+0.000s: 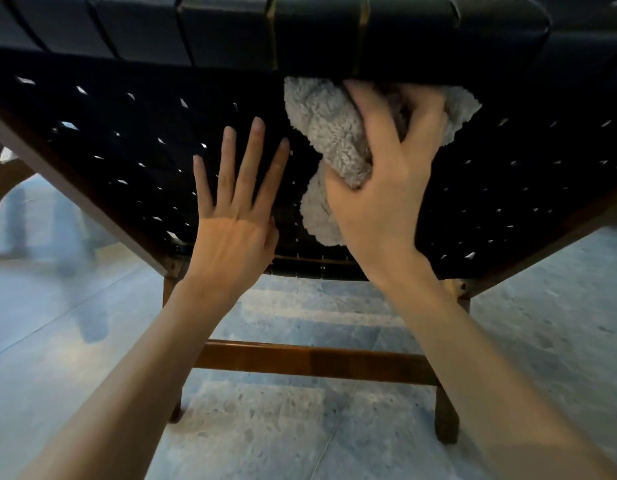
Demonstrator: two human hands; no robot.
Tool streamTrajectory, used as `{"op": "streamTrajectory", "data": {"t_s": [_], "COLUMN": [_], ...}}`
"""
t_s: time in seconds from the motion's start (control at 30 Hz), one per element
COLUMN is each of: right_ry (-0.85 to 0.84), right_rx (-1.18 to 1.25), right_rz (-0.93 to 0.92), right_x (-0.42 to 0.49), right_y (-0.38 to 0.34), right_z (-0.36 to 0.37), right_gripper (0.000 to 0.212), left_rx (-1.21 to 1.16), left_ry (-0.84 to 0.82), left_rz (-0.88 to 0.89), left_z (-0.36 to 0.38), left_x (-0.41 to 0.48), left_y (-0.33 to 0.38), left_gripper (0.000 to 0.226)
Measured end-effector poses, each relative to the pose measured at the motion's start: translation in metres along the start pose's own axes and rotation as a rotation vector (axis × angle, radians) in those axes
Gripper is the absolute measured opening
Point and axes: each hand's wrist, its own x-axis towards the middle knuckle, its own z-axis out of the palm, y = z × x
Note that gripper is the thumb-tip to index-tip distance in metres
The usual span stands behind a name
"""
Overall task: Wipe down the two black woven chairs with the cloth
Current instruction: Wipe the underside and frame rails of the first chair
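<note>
Fingers of our left hand [230,216] are straight and spread, and the palm lies flat on the black woven surface of the chair [127,140]; this hand holds nothing. Just beside it, our right hand [379,195] grips the cloth [327,133]. Its fingers are curled into the grey fluffy fabric and the thumb presses it from the side. The cloth is bunched up under this hand and touches the weave. One part of it hangs out below the palm, toward the left hand. Its upper edge goes out of sight under a band of broad black straps [230,32] that runs across the top of the view. The two hands are near each other but do not touch.

Around the hands the weave is dark, with small light gaps between the strips. A brown wooden frame [92,195] borders the woven surface on the left and on the right. Lower down, between our forearms, we see a wooden crossbar [310,362] that joins the wooden legs [445,417]. Under the chair is a pale grey speckled floor [282,427].
</note>
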Motion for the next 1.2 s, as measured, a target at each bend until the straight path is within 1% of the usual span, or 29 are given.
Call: {"op": "streamTrajectory", "data": {"t_s": [0.07,0.13,0.23,0.33,0.43,0.5,0.57,0.63,0.7,0.8,0.83,0.87,0.97,1.03,1.1,1.2], "right_ry": [0.002,0.001,-0.078,-0.163,-0.276,-0.402,-0.548,-0.633,-0.695,-0.922,-0.94,-0.886,-0.491,-0.301,-0.172,-0.069], "right_rx": [-0.076,-0.14,-0.216,-0.235,-0.248,-0.264,-0.285,-0.307,-0.295,-0.219,-0.188,-0.148,-0.043,-0.033,-0.013,0.031], "right_rz": [-0.012,-0.064,-0.169,-0.196,-0.155,-0.123,-0.082,-0.027,0.034,0.116,0.126,0.112,-0.012,-0.105,-0.129,-0.083], "right_x": [-0.001,-0.006,-0.023,-0.048,-0.085,-0.115,-0.141,-0.157,-0.157,-0.139,-0.132,-0.125,-0.097,-0.071,-0.042,-0.012], "right_y": [0.002,0.009,0.025,0.047,0.071,0.086,0.098,0.101,0.101,0.094,0.088,0.082,0.044,0.023,0.009,-0.007], "right_z": [0.008,0.016,0.03,0.046,0.061,0.066,0.069,0.071,0.072,0.06,0.052,0.043,0.012,0.002,0.003,0.017], "right_gripper": [0.047,0.044,0.042,0.05,0.056,0.058,0.056,0.054,0.053,0.054,0.054,0.053,0.055,0.054,0.049,0.045], "left_rx": [0.003,0.009,0.008,0.045,0.069,0.073,0.069,0.07,0.077,0.068,0.06,0.053,0.063,0.069,0.061,0.034], "left_ry": [-0.011,-0.029,-0.058,-0.099,-0.126,-0.136,-0.137,-0.137,-0.144,-0.152,-0.149,-0.144,-0.132,-0.13,-0.133,-0.142], "left_rz": [-0.027,-0.039,-0.048,-0.053,-0.057,-0.058,-0.06,-0.058,-0.053,-0.058,-0.06,-0.065,-0.075,-0.108,-0.162,-0.211], "left_z": [-0.001,-0.003,-0.004,-0.005,-0.005,-0.005,-0.006,-0.006,-0.009,-0.018,-0.021,-0.022,-0.028,-0.031,-0.034,-0.036], "left_x": [0.0,-0.001,-0.003,-0.006,-0.006,-0.005,-0.006,-0.007,-0.008,-0.011,-0.011,-0.011,-0.014,-0.015,-0.015,-0.014], "left_y": [-0.003,-0.004,-0.007,-0.007,-0.008,-0.008,-0.007,-0.006,-0.007,-0.008,-0.007,-0.006,-0.009,-0.015,-0.02,-0.024], "left_gripper": [0.094,0.094,0.09,0.09,0.091,0.092,0.093,0.093,0.093,0.092,0.09,0.089,0.088,0.088,0.088,0.089]}}
